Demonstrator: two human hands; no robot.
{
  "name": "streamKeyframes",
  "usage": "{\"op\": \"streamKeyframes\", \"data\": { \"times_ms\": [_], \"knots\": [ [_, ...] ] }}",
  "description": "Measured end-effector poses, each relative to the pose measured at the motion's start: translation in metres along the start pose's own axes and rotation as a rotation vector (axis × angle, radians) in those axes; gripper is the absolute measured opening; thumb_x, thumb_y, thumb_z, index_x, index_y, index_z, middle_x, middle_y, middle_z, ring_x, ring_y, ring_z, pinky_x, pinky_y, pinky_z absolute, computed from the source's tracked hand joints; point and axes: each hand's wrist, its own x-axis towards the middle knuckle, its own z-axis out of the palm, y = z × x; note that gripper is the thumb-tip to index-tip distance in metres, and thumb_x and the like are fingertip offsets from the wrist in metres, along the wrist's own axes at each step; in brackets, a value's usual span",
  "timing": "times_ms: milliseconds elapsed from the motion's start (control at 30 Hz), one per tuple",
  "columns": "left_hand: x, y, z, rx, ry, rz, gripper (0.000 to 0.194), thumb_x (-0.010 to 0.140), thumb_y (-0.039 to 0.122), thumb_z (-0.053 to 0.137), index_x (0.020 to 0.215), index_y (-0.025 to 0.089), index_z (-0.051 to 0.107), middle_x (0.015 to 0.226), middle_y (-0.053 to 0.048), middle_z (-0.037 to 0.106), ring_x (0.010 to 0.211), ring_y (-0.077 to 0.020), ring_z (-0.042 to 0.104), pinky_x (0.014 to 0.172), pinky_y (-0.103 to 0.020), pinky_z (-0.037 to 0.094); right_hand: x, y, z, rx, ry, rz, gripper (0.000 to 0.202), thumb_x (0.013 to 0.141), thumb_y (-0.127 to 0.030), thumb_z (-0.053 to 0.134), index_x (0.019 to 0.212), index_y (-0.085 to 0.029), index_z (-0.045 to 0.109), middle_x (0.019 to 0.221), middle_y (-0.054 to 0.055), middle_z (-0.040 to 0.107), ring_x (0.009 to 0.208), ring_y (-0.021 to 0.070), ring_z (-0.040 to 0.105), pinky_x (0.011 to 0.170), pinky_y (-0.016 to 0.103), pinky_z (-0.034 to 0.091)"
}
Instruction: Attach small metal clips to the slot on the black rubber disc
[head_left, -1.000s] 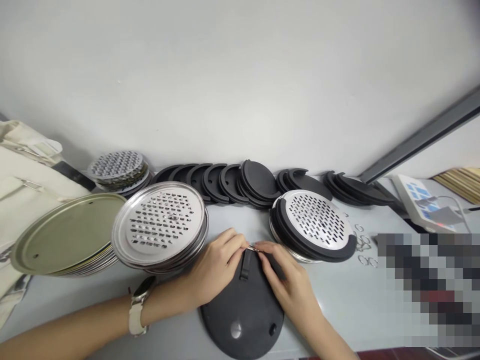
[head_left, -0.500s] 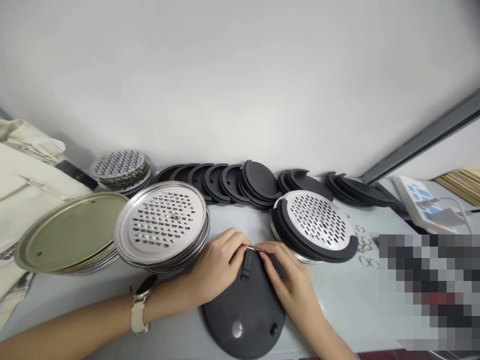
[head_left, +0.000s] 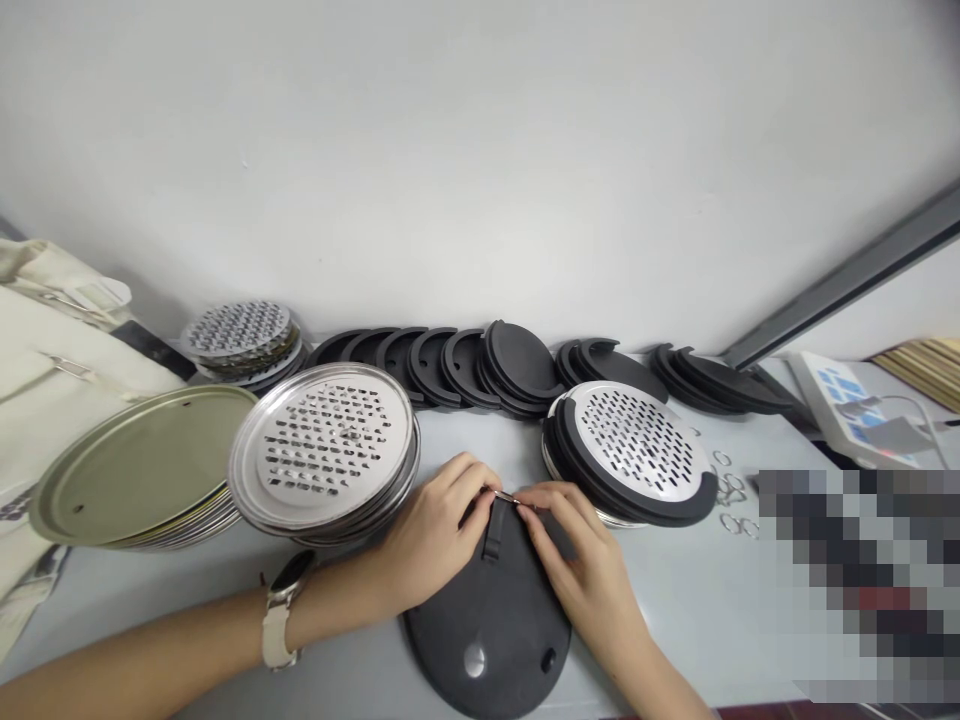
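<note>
A round black disc point(head_left: 495, 620) lies on the table in front of me, with a short strap point(head_left: 493, 530) near its far edge. Just beyond the strap, a small metal ring point(head_left: 505, 496), seen nearly edge-on, is pinched between both hands. My left hand point(head_left: 442, 530), with a watch on its wrist, grips the ring's left end between thumb and fingertips. My right hand point(head_left: 577, 545) pinches its right end, the palm over the disc's right side. Fingertips hide both ends, so I cannot tell whether the ring passes through the strap.
Perforated metal grater discs point(head_left: 326, 445) are stacked at left, beside green lids point(head_left: 150, 460). Another grater disc point(head_left: 637, 440) rests in black holders at right. Black discs point(head_left: 521, 365) line the wall. Loose rings point(head_left: 729, 490) lie at right, near a white device point(head_left: 847, 410).
The metal ring has turned slightly and shows a little more between the fingertips. Both hands keep nearly the same place, and the black disc stays put.
</note>
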Motion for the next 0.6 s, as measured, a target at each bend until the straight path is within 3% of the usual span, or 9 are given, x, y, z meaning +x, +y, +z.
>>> {"op": "streamKeyframes", "data": {
  "times_ms": [200,600],
  "knots": [
    [-0.0015,0.0024,-0.0003,0.006,-0.003,0.015,0.013,0.086,0.008,0.046,0.091,0.019,0.05,0.09,-0.002,0.054,0.086,-0.0162,0.054,0.077,-0.028,0.043,0.0004,-0.0003,0.0005,-0.005,0.012,-0.001,0.012,0.094,-0.02,0.047,0.097,-0.021,0.059,0.096,0.007,0.057,0.093,0.0199,0.058,0.083,0.031,0.047],
    [-0.0008,-0.0017,0.0001,-0.031,-0.033,-0.011,0.018,0.096,0.013,0.041,0.088,0.019,0.056,0.089,-0.001,0.053,0.085,-0.0139,0.054,0.08,-0.027,0.044,-0.0008,0.0002,0.0013,-0.03,0.009,-0.002,0.014,0.095,-0.021,0.046,0.099,-0.022,0.059,0.097,0.007,0.058,0.093,0.0203,0.059,0.082,0.032,0.047]
  ]
}}
